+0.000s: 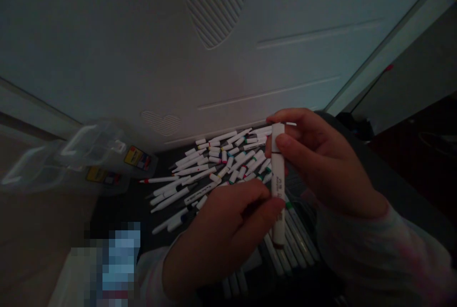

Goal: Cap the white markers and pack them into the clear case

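A white marker [278, 173] with dark printing stands nearly upright between my two hands, its cap end at the top. My right hand [317, 154] pinches the capped upper end between thumb and fingers. Lower on the barrel, the thumb and fingers of my left hand [228, 231] close around it. Behind the hands, a loose heap of white markers and caps [214, 154] with coloured ends spreads over a dark surface. Below the held marker, several markers [298, 235] lie side by side in a row, partly covered by my hands.
Clear plastic cases [96, 147] with yellow labels stand at the left. A white panel [107, 50] with embossed hearts rises right behind the markers. At lower left is a pixelated patch. A dark object [355, 123] sits on the right. The scene is dim.
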Action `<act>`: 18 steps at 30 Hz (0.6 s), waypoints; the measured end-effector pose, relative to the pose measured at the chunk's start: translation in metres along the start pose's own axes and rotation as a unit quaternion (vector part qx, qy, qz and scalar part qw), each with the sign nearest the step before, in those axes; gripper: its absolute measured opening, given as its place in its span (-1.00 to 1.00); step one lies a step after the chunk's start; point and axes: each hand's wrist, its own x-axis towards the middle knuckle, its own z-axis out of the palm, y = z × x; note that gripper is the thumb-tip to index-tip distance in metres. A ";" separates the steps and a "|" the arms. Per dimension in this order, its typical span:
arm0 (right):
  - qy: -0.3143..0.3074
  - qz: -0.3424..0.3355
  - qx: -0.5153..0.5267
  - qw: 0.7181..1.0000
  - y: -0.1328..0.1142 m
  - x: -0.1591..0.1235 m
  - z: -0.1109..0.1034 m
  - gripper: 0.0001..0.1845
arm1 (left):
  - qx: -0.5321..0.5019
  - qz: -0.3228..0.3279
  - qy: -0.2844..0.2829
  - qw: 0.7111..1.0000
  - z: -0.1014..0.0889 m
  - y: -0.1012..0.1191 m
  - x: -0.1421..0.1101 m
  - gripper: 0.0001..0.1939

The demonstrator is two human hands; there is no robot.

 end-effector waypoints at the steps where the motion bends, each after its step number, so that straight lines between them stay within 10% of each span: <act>1: -0.003 0.000 0.005 1.000 0.000 0.000 0.000 -0.77 | 0.006 0.003 0.003 1.000 0.000 0.000 0.000 -0.68; 18: -0.014 -0.024 -0.018 0.999 -0.002 -0.001 -0.001 -0.83 | -0.292 -0.085 -0.070 0.950 -0.007 -0.004 0.002 -0.78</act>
